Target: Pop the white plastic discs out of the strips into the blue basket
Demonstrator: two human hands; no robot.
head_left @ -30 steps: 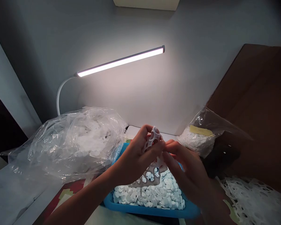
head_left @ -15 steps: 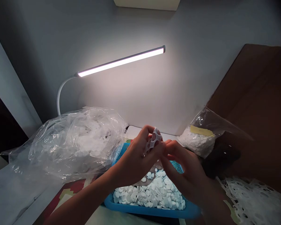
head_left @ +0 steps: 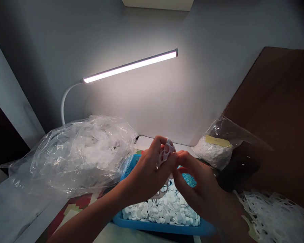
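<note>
My left hand point(head_left: 152, 168) is closed around a white sheet with round holes point(head_left: 166, 150), its fingers curled over the strip. A lower part of that sheet hangs beneath the hand. The fingertips of my right hand point(head_left: 196, 179) are pinched together against my left fingertips; whatever lies between them is hidden. Under both hands sits a blue plastic basket point(head_left: 157, 226) with perforated walls. Many small white discs point(head_left: 167, 209) are heaped inside it.
A large clear plastic bag point(head_left: 73, 158) of white pieces lies at left. A smaller bag point(head_left: 212, 153) with a yellow label stands at right, near brown cardboard point(head_left: 276, 118). Holed white sheets point(head_left: 278, 216) are piled at lower right. A lit lamp point(head_left: 131, 65) hangs above.
Both hands stay almost in place over the basket. The holed sheet has tilted slightly in my left hand, and its hanging part has shifted a little.
</note>
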